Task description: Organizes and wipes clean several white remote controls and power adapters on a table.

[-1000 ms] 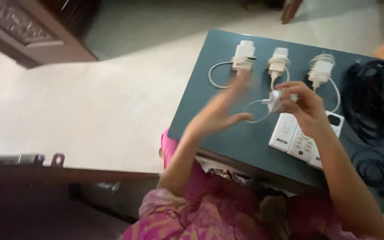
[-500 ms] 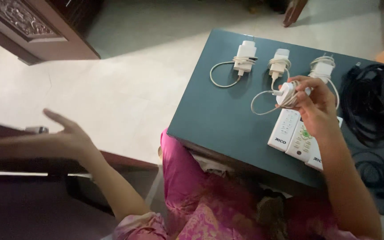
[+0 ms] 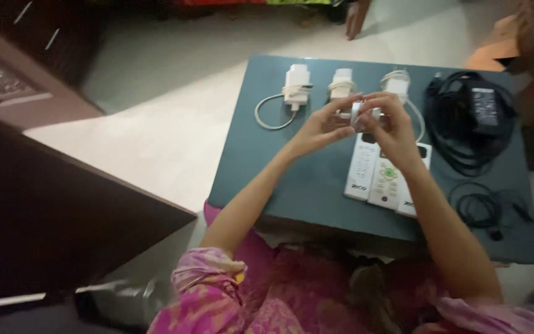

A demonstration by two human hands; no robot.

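1. The person sits at a dark teal worktop (image 3: 316, 179), both arms stretched forward over it, sleeves pink and patterned.
2. The left hand (image 3: 319, 127) and the right hand (image 3: 394, 127) meet above the middle of the worktop, and between them they hold one small white charger (image 3: 358, 114).
3. The left grip is closed, its fingertips pinching the left side of that charger; the right grip is also closed, curled over its right side and top.
4. The held charger sits just above the top ends of the remotes and just in front of the far row of chargers.
5. Three more white chargers lie in that far row, each with its cable wound around it: one at the left (image 3: 296, 83) with a loose loop of cable trailing, one in the middle (image 3: 341, 80), and one at the right (image 3: 397, 83), partly hidden by the right hand.
6. Three white remotes (image 3: 383, 179) lie side by side under the right wrist, touching one another.
7. One black power adapter (image 3: 483, 105) rests on its bundled black cord at the far right.
8. One thin black cable (image 3: 480, 207) lies coiled near the right front corner.
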